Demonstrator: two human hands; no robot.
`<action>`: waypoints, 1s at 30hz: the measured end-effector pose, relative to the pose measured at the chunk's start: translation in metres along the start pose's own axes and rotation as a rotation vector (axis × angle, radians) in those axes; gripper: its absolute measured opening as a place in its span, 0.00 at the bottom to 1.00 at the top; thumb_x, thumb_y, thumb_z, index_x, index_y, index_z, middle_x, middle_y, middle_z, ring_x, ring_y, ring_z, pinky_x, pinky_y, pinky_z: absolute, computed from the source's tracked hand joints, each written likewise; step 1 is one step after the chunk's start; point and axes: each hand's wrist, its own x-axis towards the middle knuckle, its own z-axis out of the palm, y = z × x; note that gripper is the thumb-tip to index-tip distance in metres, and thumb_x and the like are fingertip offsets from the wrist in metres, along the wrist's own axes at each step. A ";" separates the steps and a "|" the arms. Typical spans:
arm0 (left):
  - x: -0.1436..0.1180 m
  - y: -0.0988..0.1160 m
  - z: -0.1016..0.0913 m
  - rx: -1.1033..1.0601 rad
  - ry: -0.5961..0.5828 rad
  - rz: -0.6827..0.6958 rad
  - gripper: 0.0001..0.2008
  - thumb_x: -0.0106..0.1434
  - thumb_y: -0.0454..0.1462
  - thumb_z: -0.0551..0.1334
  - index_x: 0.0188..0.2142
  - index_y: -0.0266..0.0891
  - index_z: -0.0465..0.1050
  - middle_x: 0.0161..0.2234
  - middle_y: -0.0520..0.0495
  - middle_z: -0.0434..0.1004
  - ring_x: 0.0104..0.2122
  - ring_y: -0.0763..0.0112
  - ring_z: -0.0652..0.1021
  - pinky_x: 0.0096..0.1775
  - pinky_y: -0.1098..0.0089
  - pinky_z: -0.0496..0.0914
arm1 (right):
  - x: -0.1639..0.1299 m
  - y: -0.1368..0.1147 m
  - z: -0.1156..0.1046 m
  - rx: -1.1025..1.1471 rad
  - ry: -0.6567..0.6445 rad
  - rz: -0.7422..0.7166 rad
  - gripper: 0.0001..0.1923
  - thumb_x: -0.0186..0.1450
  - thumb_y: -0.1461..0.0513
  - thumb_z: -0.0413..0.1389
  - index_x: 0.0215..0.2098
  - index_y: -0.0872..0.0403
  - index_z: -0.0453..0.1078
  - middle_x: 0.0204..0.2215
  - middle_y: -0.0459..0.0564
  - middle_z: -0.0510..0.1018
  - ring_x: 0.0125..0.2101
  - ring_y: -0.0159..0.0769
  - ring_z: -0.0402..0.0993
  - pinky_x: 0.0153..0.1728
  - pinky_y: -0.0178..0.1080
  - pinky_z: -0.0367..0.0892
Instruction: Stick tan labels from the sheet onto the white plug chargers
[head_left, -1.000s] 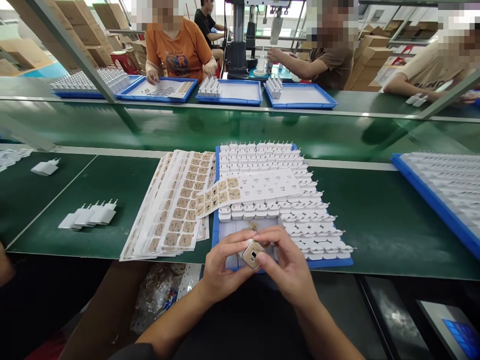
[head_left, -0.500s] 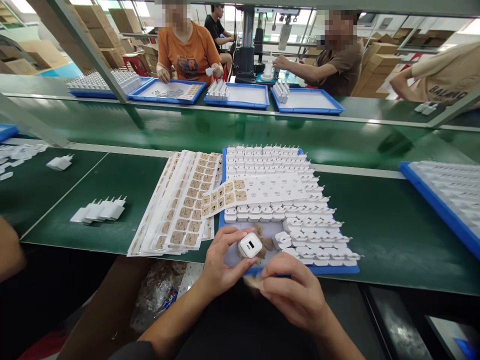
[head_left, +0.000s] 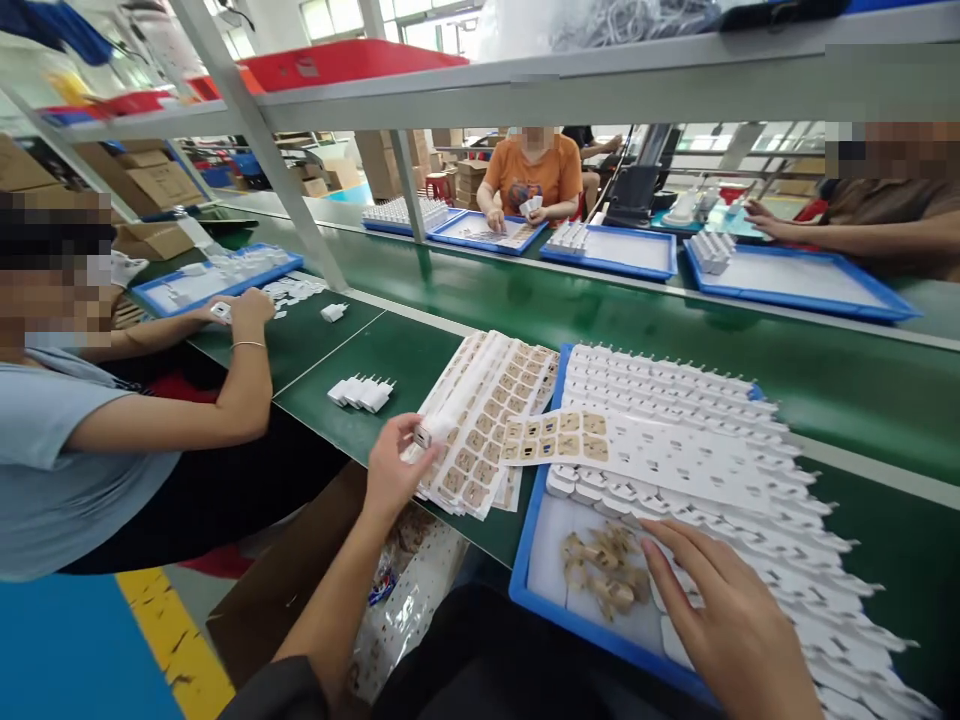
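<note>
My left hand (head_left: 396,468) pinches a white charger plug (head_left: 422,438), its port face partly showing, above the left edge of the label sheets (head_left: 487,415). Over the blue tray (head_left: 536,540) is my right hand (head_left: 724,605), its thumb and fingers stretched out and slightly apart. Its fingertips are beside crumpled beige film scraps (head_left: 609,572) lying in the tray. Rows of white chargers (head_left: 645,390) with pins fill much of the tray, some hidden under my right hand. A partly used label sheet (head_left: 570,437) lies across them.
Several loose chargers (head_left: 361,392) lie on the green bench to the left. A co-worker's arm (head_left: 244,370) is at work beyond them. Across the line, another person in orange (head_left: 534,175) sits behind blue trays (head_left: 611,250). A metal shelf (head_left: 555,85) runs overhead.
The view has swung left. My left hand has carried the charger from the tray to over the label sheets. The beige piece is gone from my right hand, which has moved over the tray.
</note>
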 end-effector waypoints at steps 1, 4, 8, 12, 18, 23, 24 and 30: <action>0.011 -0.015 -0.004 0.067 0.040 -0.023 0.21 0.61 0.45 0.66 0.49 0.37 0.70 0.45 0.42 0.79 0.44 0.60 0.81 0.47 0.61 0.77 | -0.001 0.002 0.000 0.013 0.000 -0.001 0.15 0.75 0.54 0.49 0.50 0.53 0.72 0.44 0.54 0.82 0.43 0.47 0.78 0.48 0.46 0.66; 0.039 -0.051 -0.013 0.197 0.089 -0.050 0.18 0.57 0.43 0.66 0.44 0.36 0.71 0.44 0.39 0.78 0.47 0.52 0.78 0.54 0.53 0.71 | -0.002 0.003 -0.003 0.024 -0.008 0.021 0.14 0.74 0.54 0.51 0.50 0.52 0.72 0.43 0.53 0.82 0.42 0.47 0.78 0.47 0.46 0.67; 0.056 -0.075 -0.016 0.302 0.100 -0.061 0.17 0.55 0.42 0.67 0.41 0.36 0.70 0.46 0.35 0.75 0.57 0.40 0.68 0.60 0.40 0.57 | -0.001 -0.003 -0.008 -0.013 -0.028 0.067 0.12 0.75 0.56 0.51 0.49 0.53 0.73 0.41 0.52 0.82 0.40 0.46 0.78 0.43 0.45 0.67; 0.065 -0.089 -0.019 0.483 0.156 -0.080 0.18 0.57 0.44 0.67 0.42 0.36 0.70 0.57 0.32 0.65 0.60 0.32 0.61 0.57 0.38 0.57 | 0.001 -0.004 -0.012 -0.078 -0.032 0.096 0.12 0.74 0.59 0.51 0.47 0.55 0.74 0.40 0.53 0.83 0.39 0.46 0.78 0.41 0.45 0.67; 0.079 -0.083 -0.026 0.492 0.133 -0.041 0.18 0.58 0.47 0.66 0.41 0.37 0.70 0.56 0.35 0.66 0.59 0.25 0.63 0.52 0.31 0.63 | 0.011 0.007 -0.026 -0.171 -0.064 0.099 0.13 0.75 0.61 0.49 0.46 0.57 0.75 0.39 0.55 0.83 0.39 0.46 0.78 0.44 0.46 0.68; 0.077 -0.013 0.009 0.314 -0.104 0.290 0.14 0.66 0.45 0.60 0.46 0.40 0.73 0.48 0.44 0.78 0.53 0.52 0.76 0.59 0.50 0.66 | 0.060 0.009 -0.024 -0.140 -0.236 0.028 0.12 0.73 0.64 0.51 0.46 0.55 0.77 0.42 0.56 0.82 0.42 0.48 0.77 0.42 0.48 0.68; 0.074 0.008 0.021 0.269 -0.172 0.363 0.13 0.67 0.45 0.59 0.46 0.42 0.74 0.49 0.46 0.79 0.53 0.56 0.76 0.59 0.55 0.68 | 0.075 0.010 -0.019 -0.103 -0.296 0.022 0.12 0.72 0.65 0.52 0.47 0.55 0.77 0.43 0.56 0.82 0.43 0.49 0.76 0.43 0.48 0.68; 0.048 0.106 0.089 0.039 -0.586 0.667 0.17 0.72 0.44 0.57 0.54 0.42 0.74 0.57 0.42 0.77 0.57 0.56 0.76 0.59 0.53 0.70 | 0.133 0.020 0.021 0.067 -0.507 -0.028 0.12 0.67 0.64 0.62 0.49 0.53 0.77 0.43 0.56 0.80 0.44 0.46 0.76 0.44 0.45 0.70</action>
